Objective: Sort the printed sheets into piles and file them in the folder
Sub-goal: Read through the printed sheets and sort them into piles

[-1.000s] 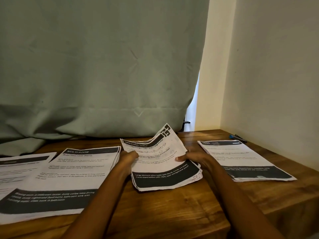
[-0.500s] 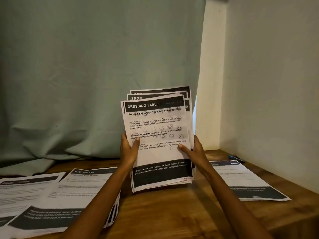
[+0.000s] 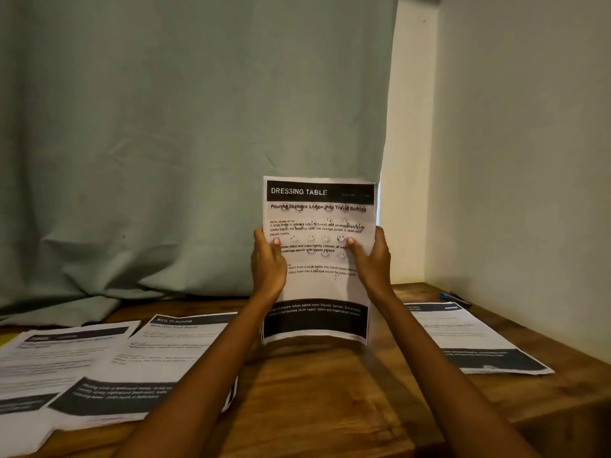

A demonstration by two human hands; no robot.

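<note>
At frame centre, a stack of sheets headed "DRESSING TABLE" stands upright, lifted above the table. The left hand clamps its left edge and the right hand its right edge, thumbs on the front. Two piles lie lower left, another pile lower right.

Green curtain behind wooden table; blue pen nr wall.
</note>
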